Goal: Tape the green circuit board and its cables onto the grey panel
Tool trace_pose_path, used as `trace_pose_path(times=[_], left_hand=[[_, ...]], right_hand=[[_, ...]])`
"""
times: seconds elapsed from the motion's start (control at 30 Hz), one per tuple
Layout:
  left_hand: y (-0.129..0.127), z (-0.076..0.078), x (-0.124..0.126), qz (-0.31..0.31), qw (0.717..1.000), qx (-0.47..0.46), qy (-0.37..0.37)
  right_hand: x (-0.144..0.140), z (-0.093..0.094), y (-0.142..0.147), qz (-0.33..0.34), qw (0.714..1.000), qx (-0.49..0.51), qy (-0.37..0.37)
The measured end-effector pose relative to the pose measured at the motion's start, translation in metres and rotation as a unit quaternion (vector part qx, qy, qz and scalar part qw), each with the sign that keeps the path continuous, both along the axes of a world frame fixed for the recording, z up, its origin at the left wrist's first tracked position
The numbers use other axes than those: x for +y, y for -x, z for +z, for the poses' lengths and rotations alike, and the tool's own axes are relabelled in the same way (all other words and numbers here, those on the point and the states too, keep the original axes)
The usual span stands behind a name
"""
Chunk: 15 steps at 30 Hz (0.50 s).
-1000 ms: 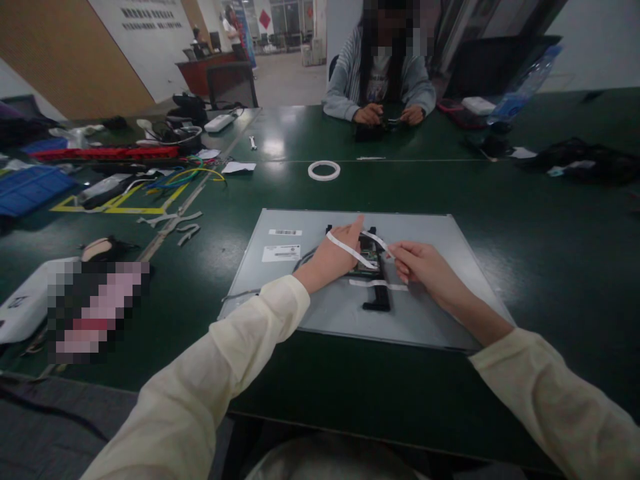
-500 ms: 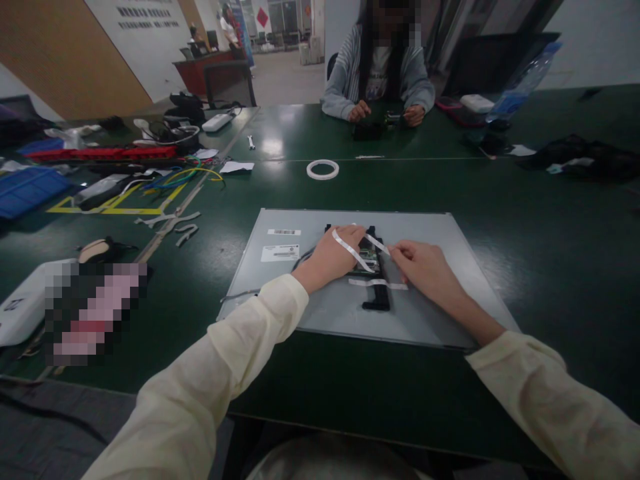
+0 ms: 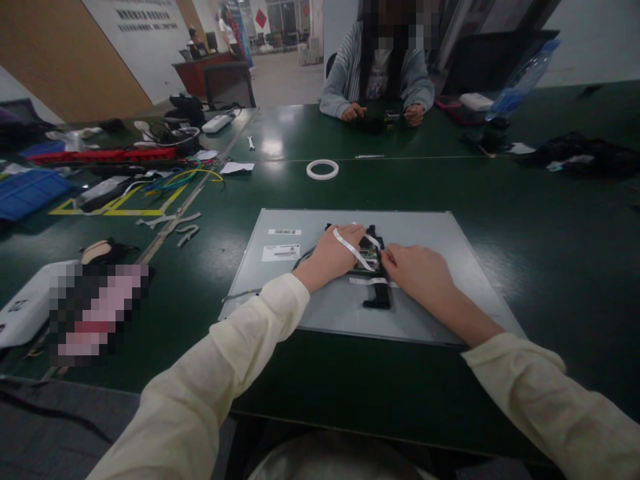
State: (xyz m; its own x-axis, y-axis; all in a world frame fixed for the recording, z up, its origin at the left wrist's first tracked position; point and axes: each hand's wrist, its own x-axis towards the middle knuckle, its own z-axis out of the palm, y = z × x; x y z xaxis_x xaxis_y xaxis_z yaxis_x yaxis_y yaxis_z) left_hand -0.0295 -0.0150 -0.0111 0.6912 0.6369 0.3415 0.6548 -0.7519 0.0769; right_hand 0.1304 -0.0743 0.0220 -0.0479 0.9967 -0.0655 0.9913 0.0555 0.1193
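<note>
A grey flat panel [image 3: 427, 310] with labels lies on the green table. On it sits a black bracket [image 3: 383, 293] with a circuit board [image 3: 369, 255]. My left hand [image 3: 336, 255] is closed over the upper left of the bracket, holding it against the panel; its fingertips are partly hidden. One strip of white tape [image 3: 353, 248] crosses the back of that hand. Between finger and thumb, my right hand [image 3: 417, 270] pinches the end of another white strip [image 3: 373, 239] at the bracket's right edge. A lower tape strip [image 3: 367, 281] lies across the bracket, its right end behind my right hand.
Beyond the panel lies a roll of white tape [image 3: 323, 170]. A small wrench [image 3: 251, 143], cables [image 3: 195, 175] and a blue bin [image 3: 33, 192] are toward the left. Across the table, a person [image 3: 377, 80] handles dark parts. A plastic bottle [image 3: 525, 80] is at right.
My right hand has moved left toward the bracket, and the strip it holds now bows instead of running straight. The left hand has stayed in place.
</note>
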Motion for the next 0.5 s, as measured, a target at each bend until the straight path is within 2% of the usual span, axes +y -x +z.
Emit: trace_pose_path(times=[0.5], left_hand=[[0.000,0.004,-0.004,0.027,0.999,0.026,0.002]], right_hand=[[-0.010,0.008,-0.007,-0.001,1.000,-0.005,0.018]])
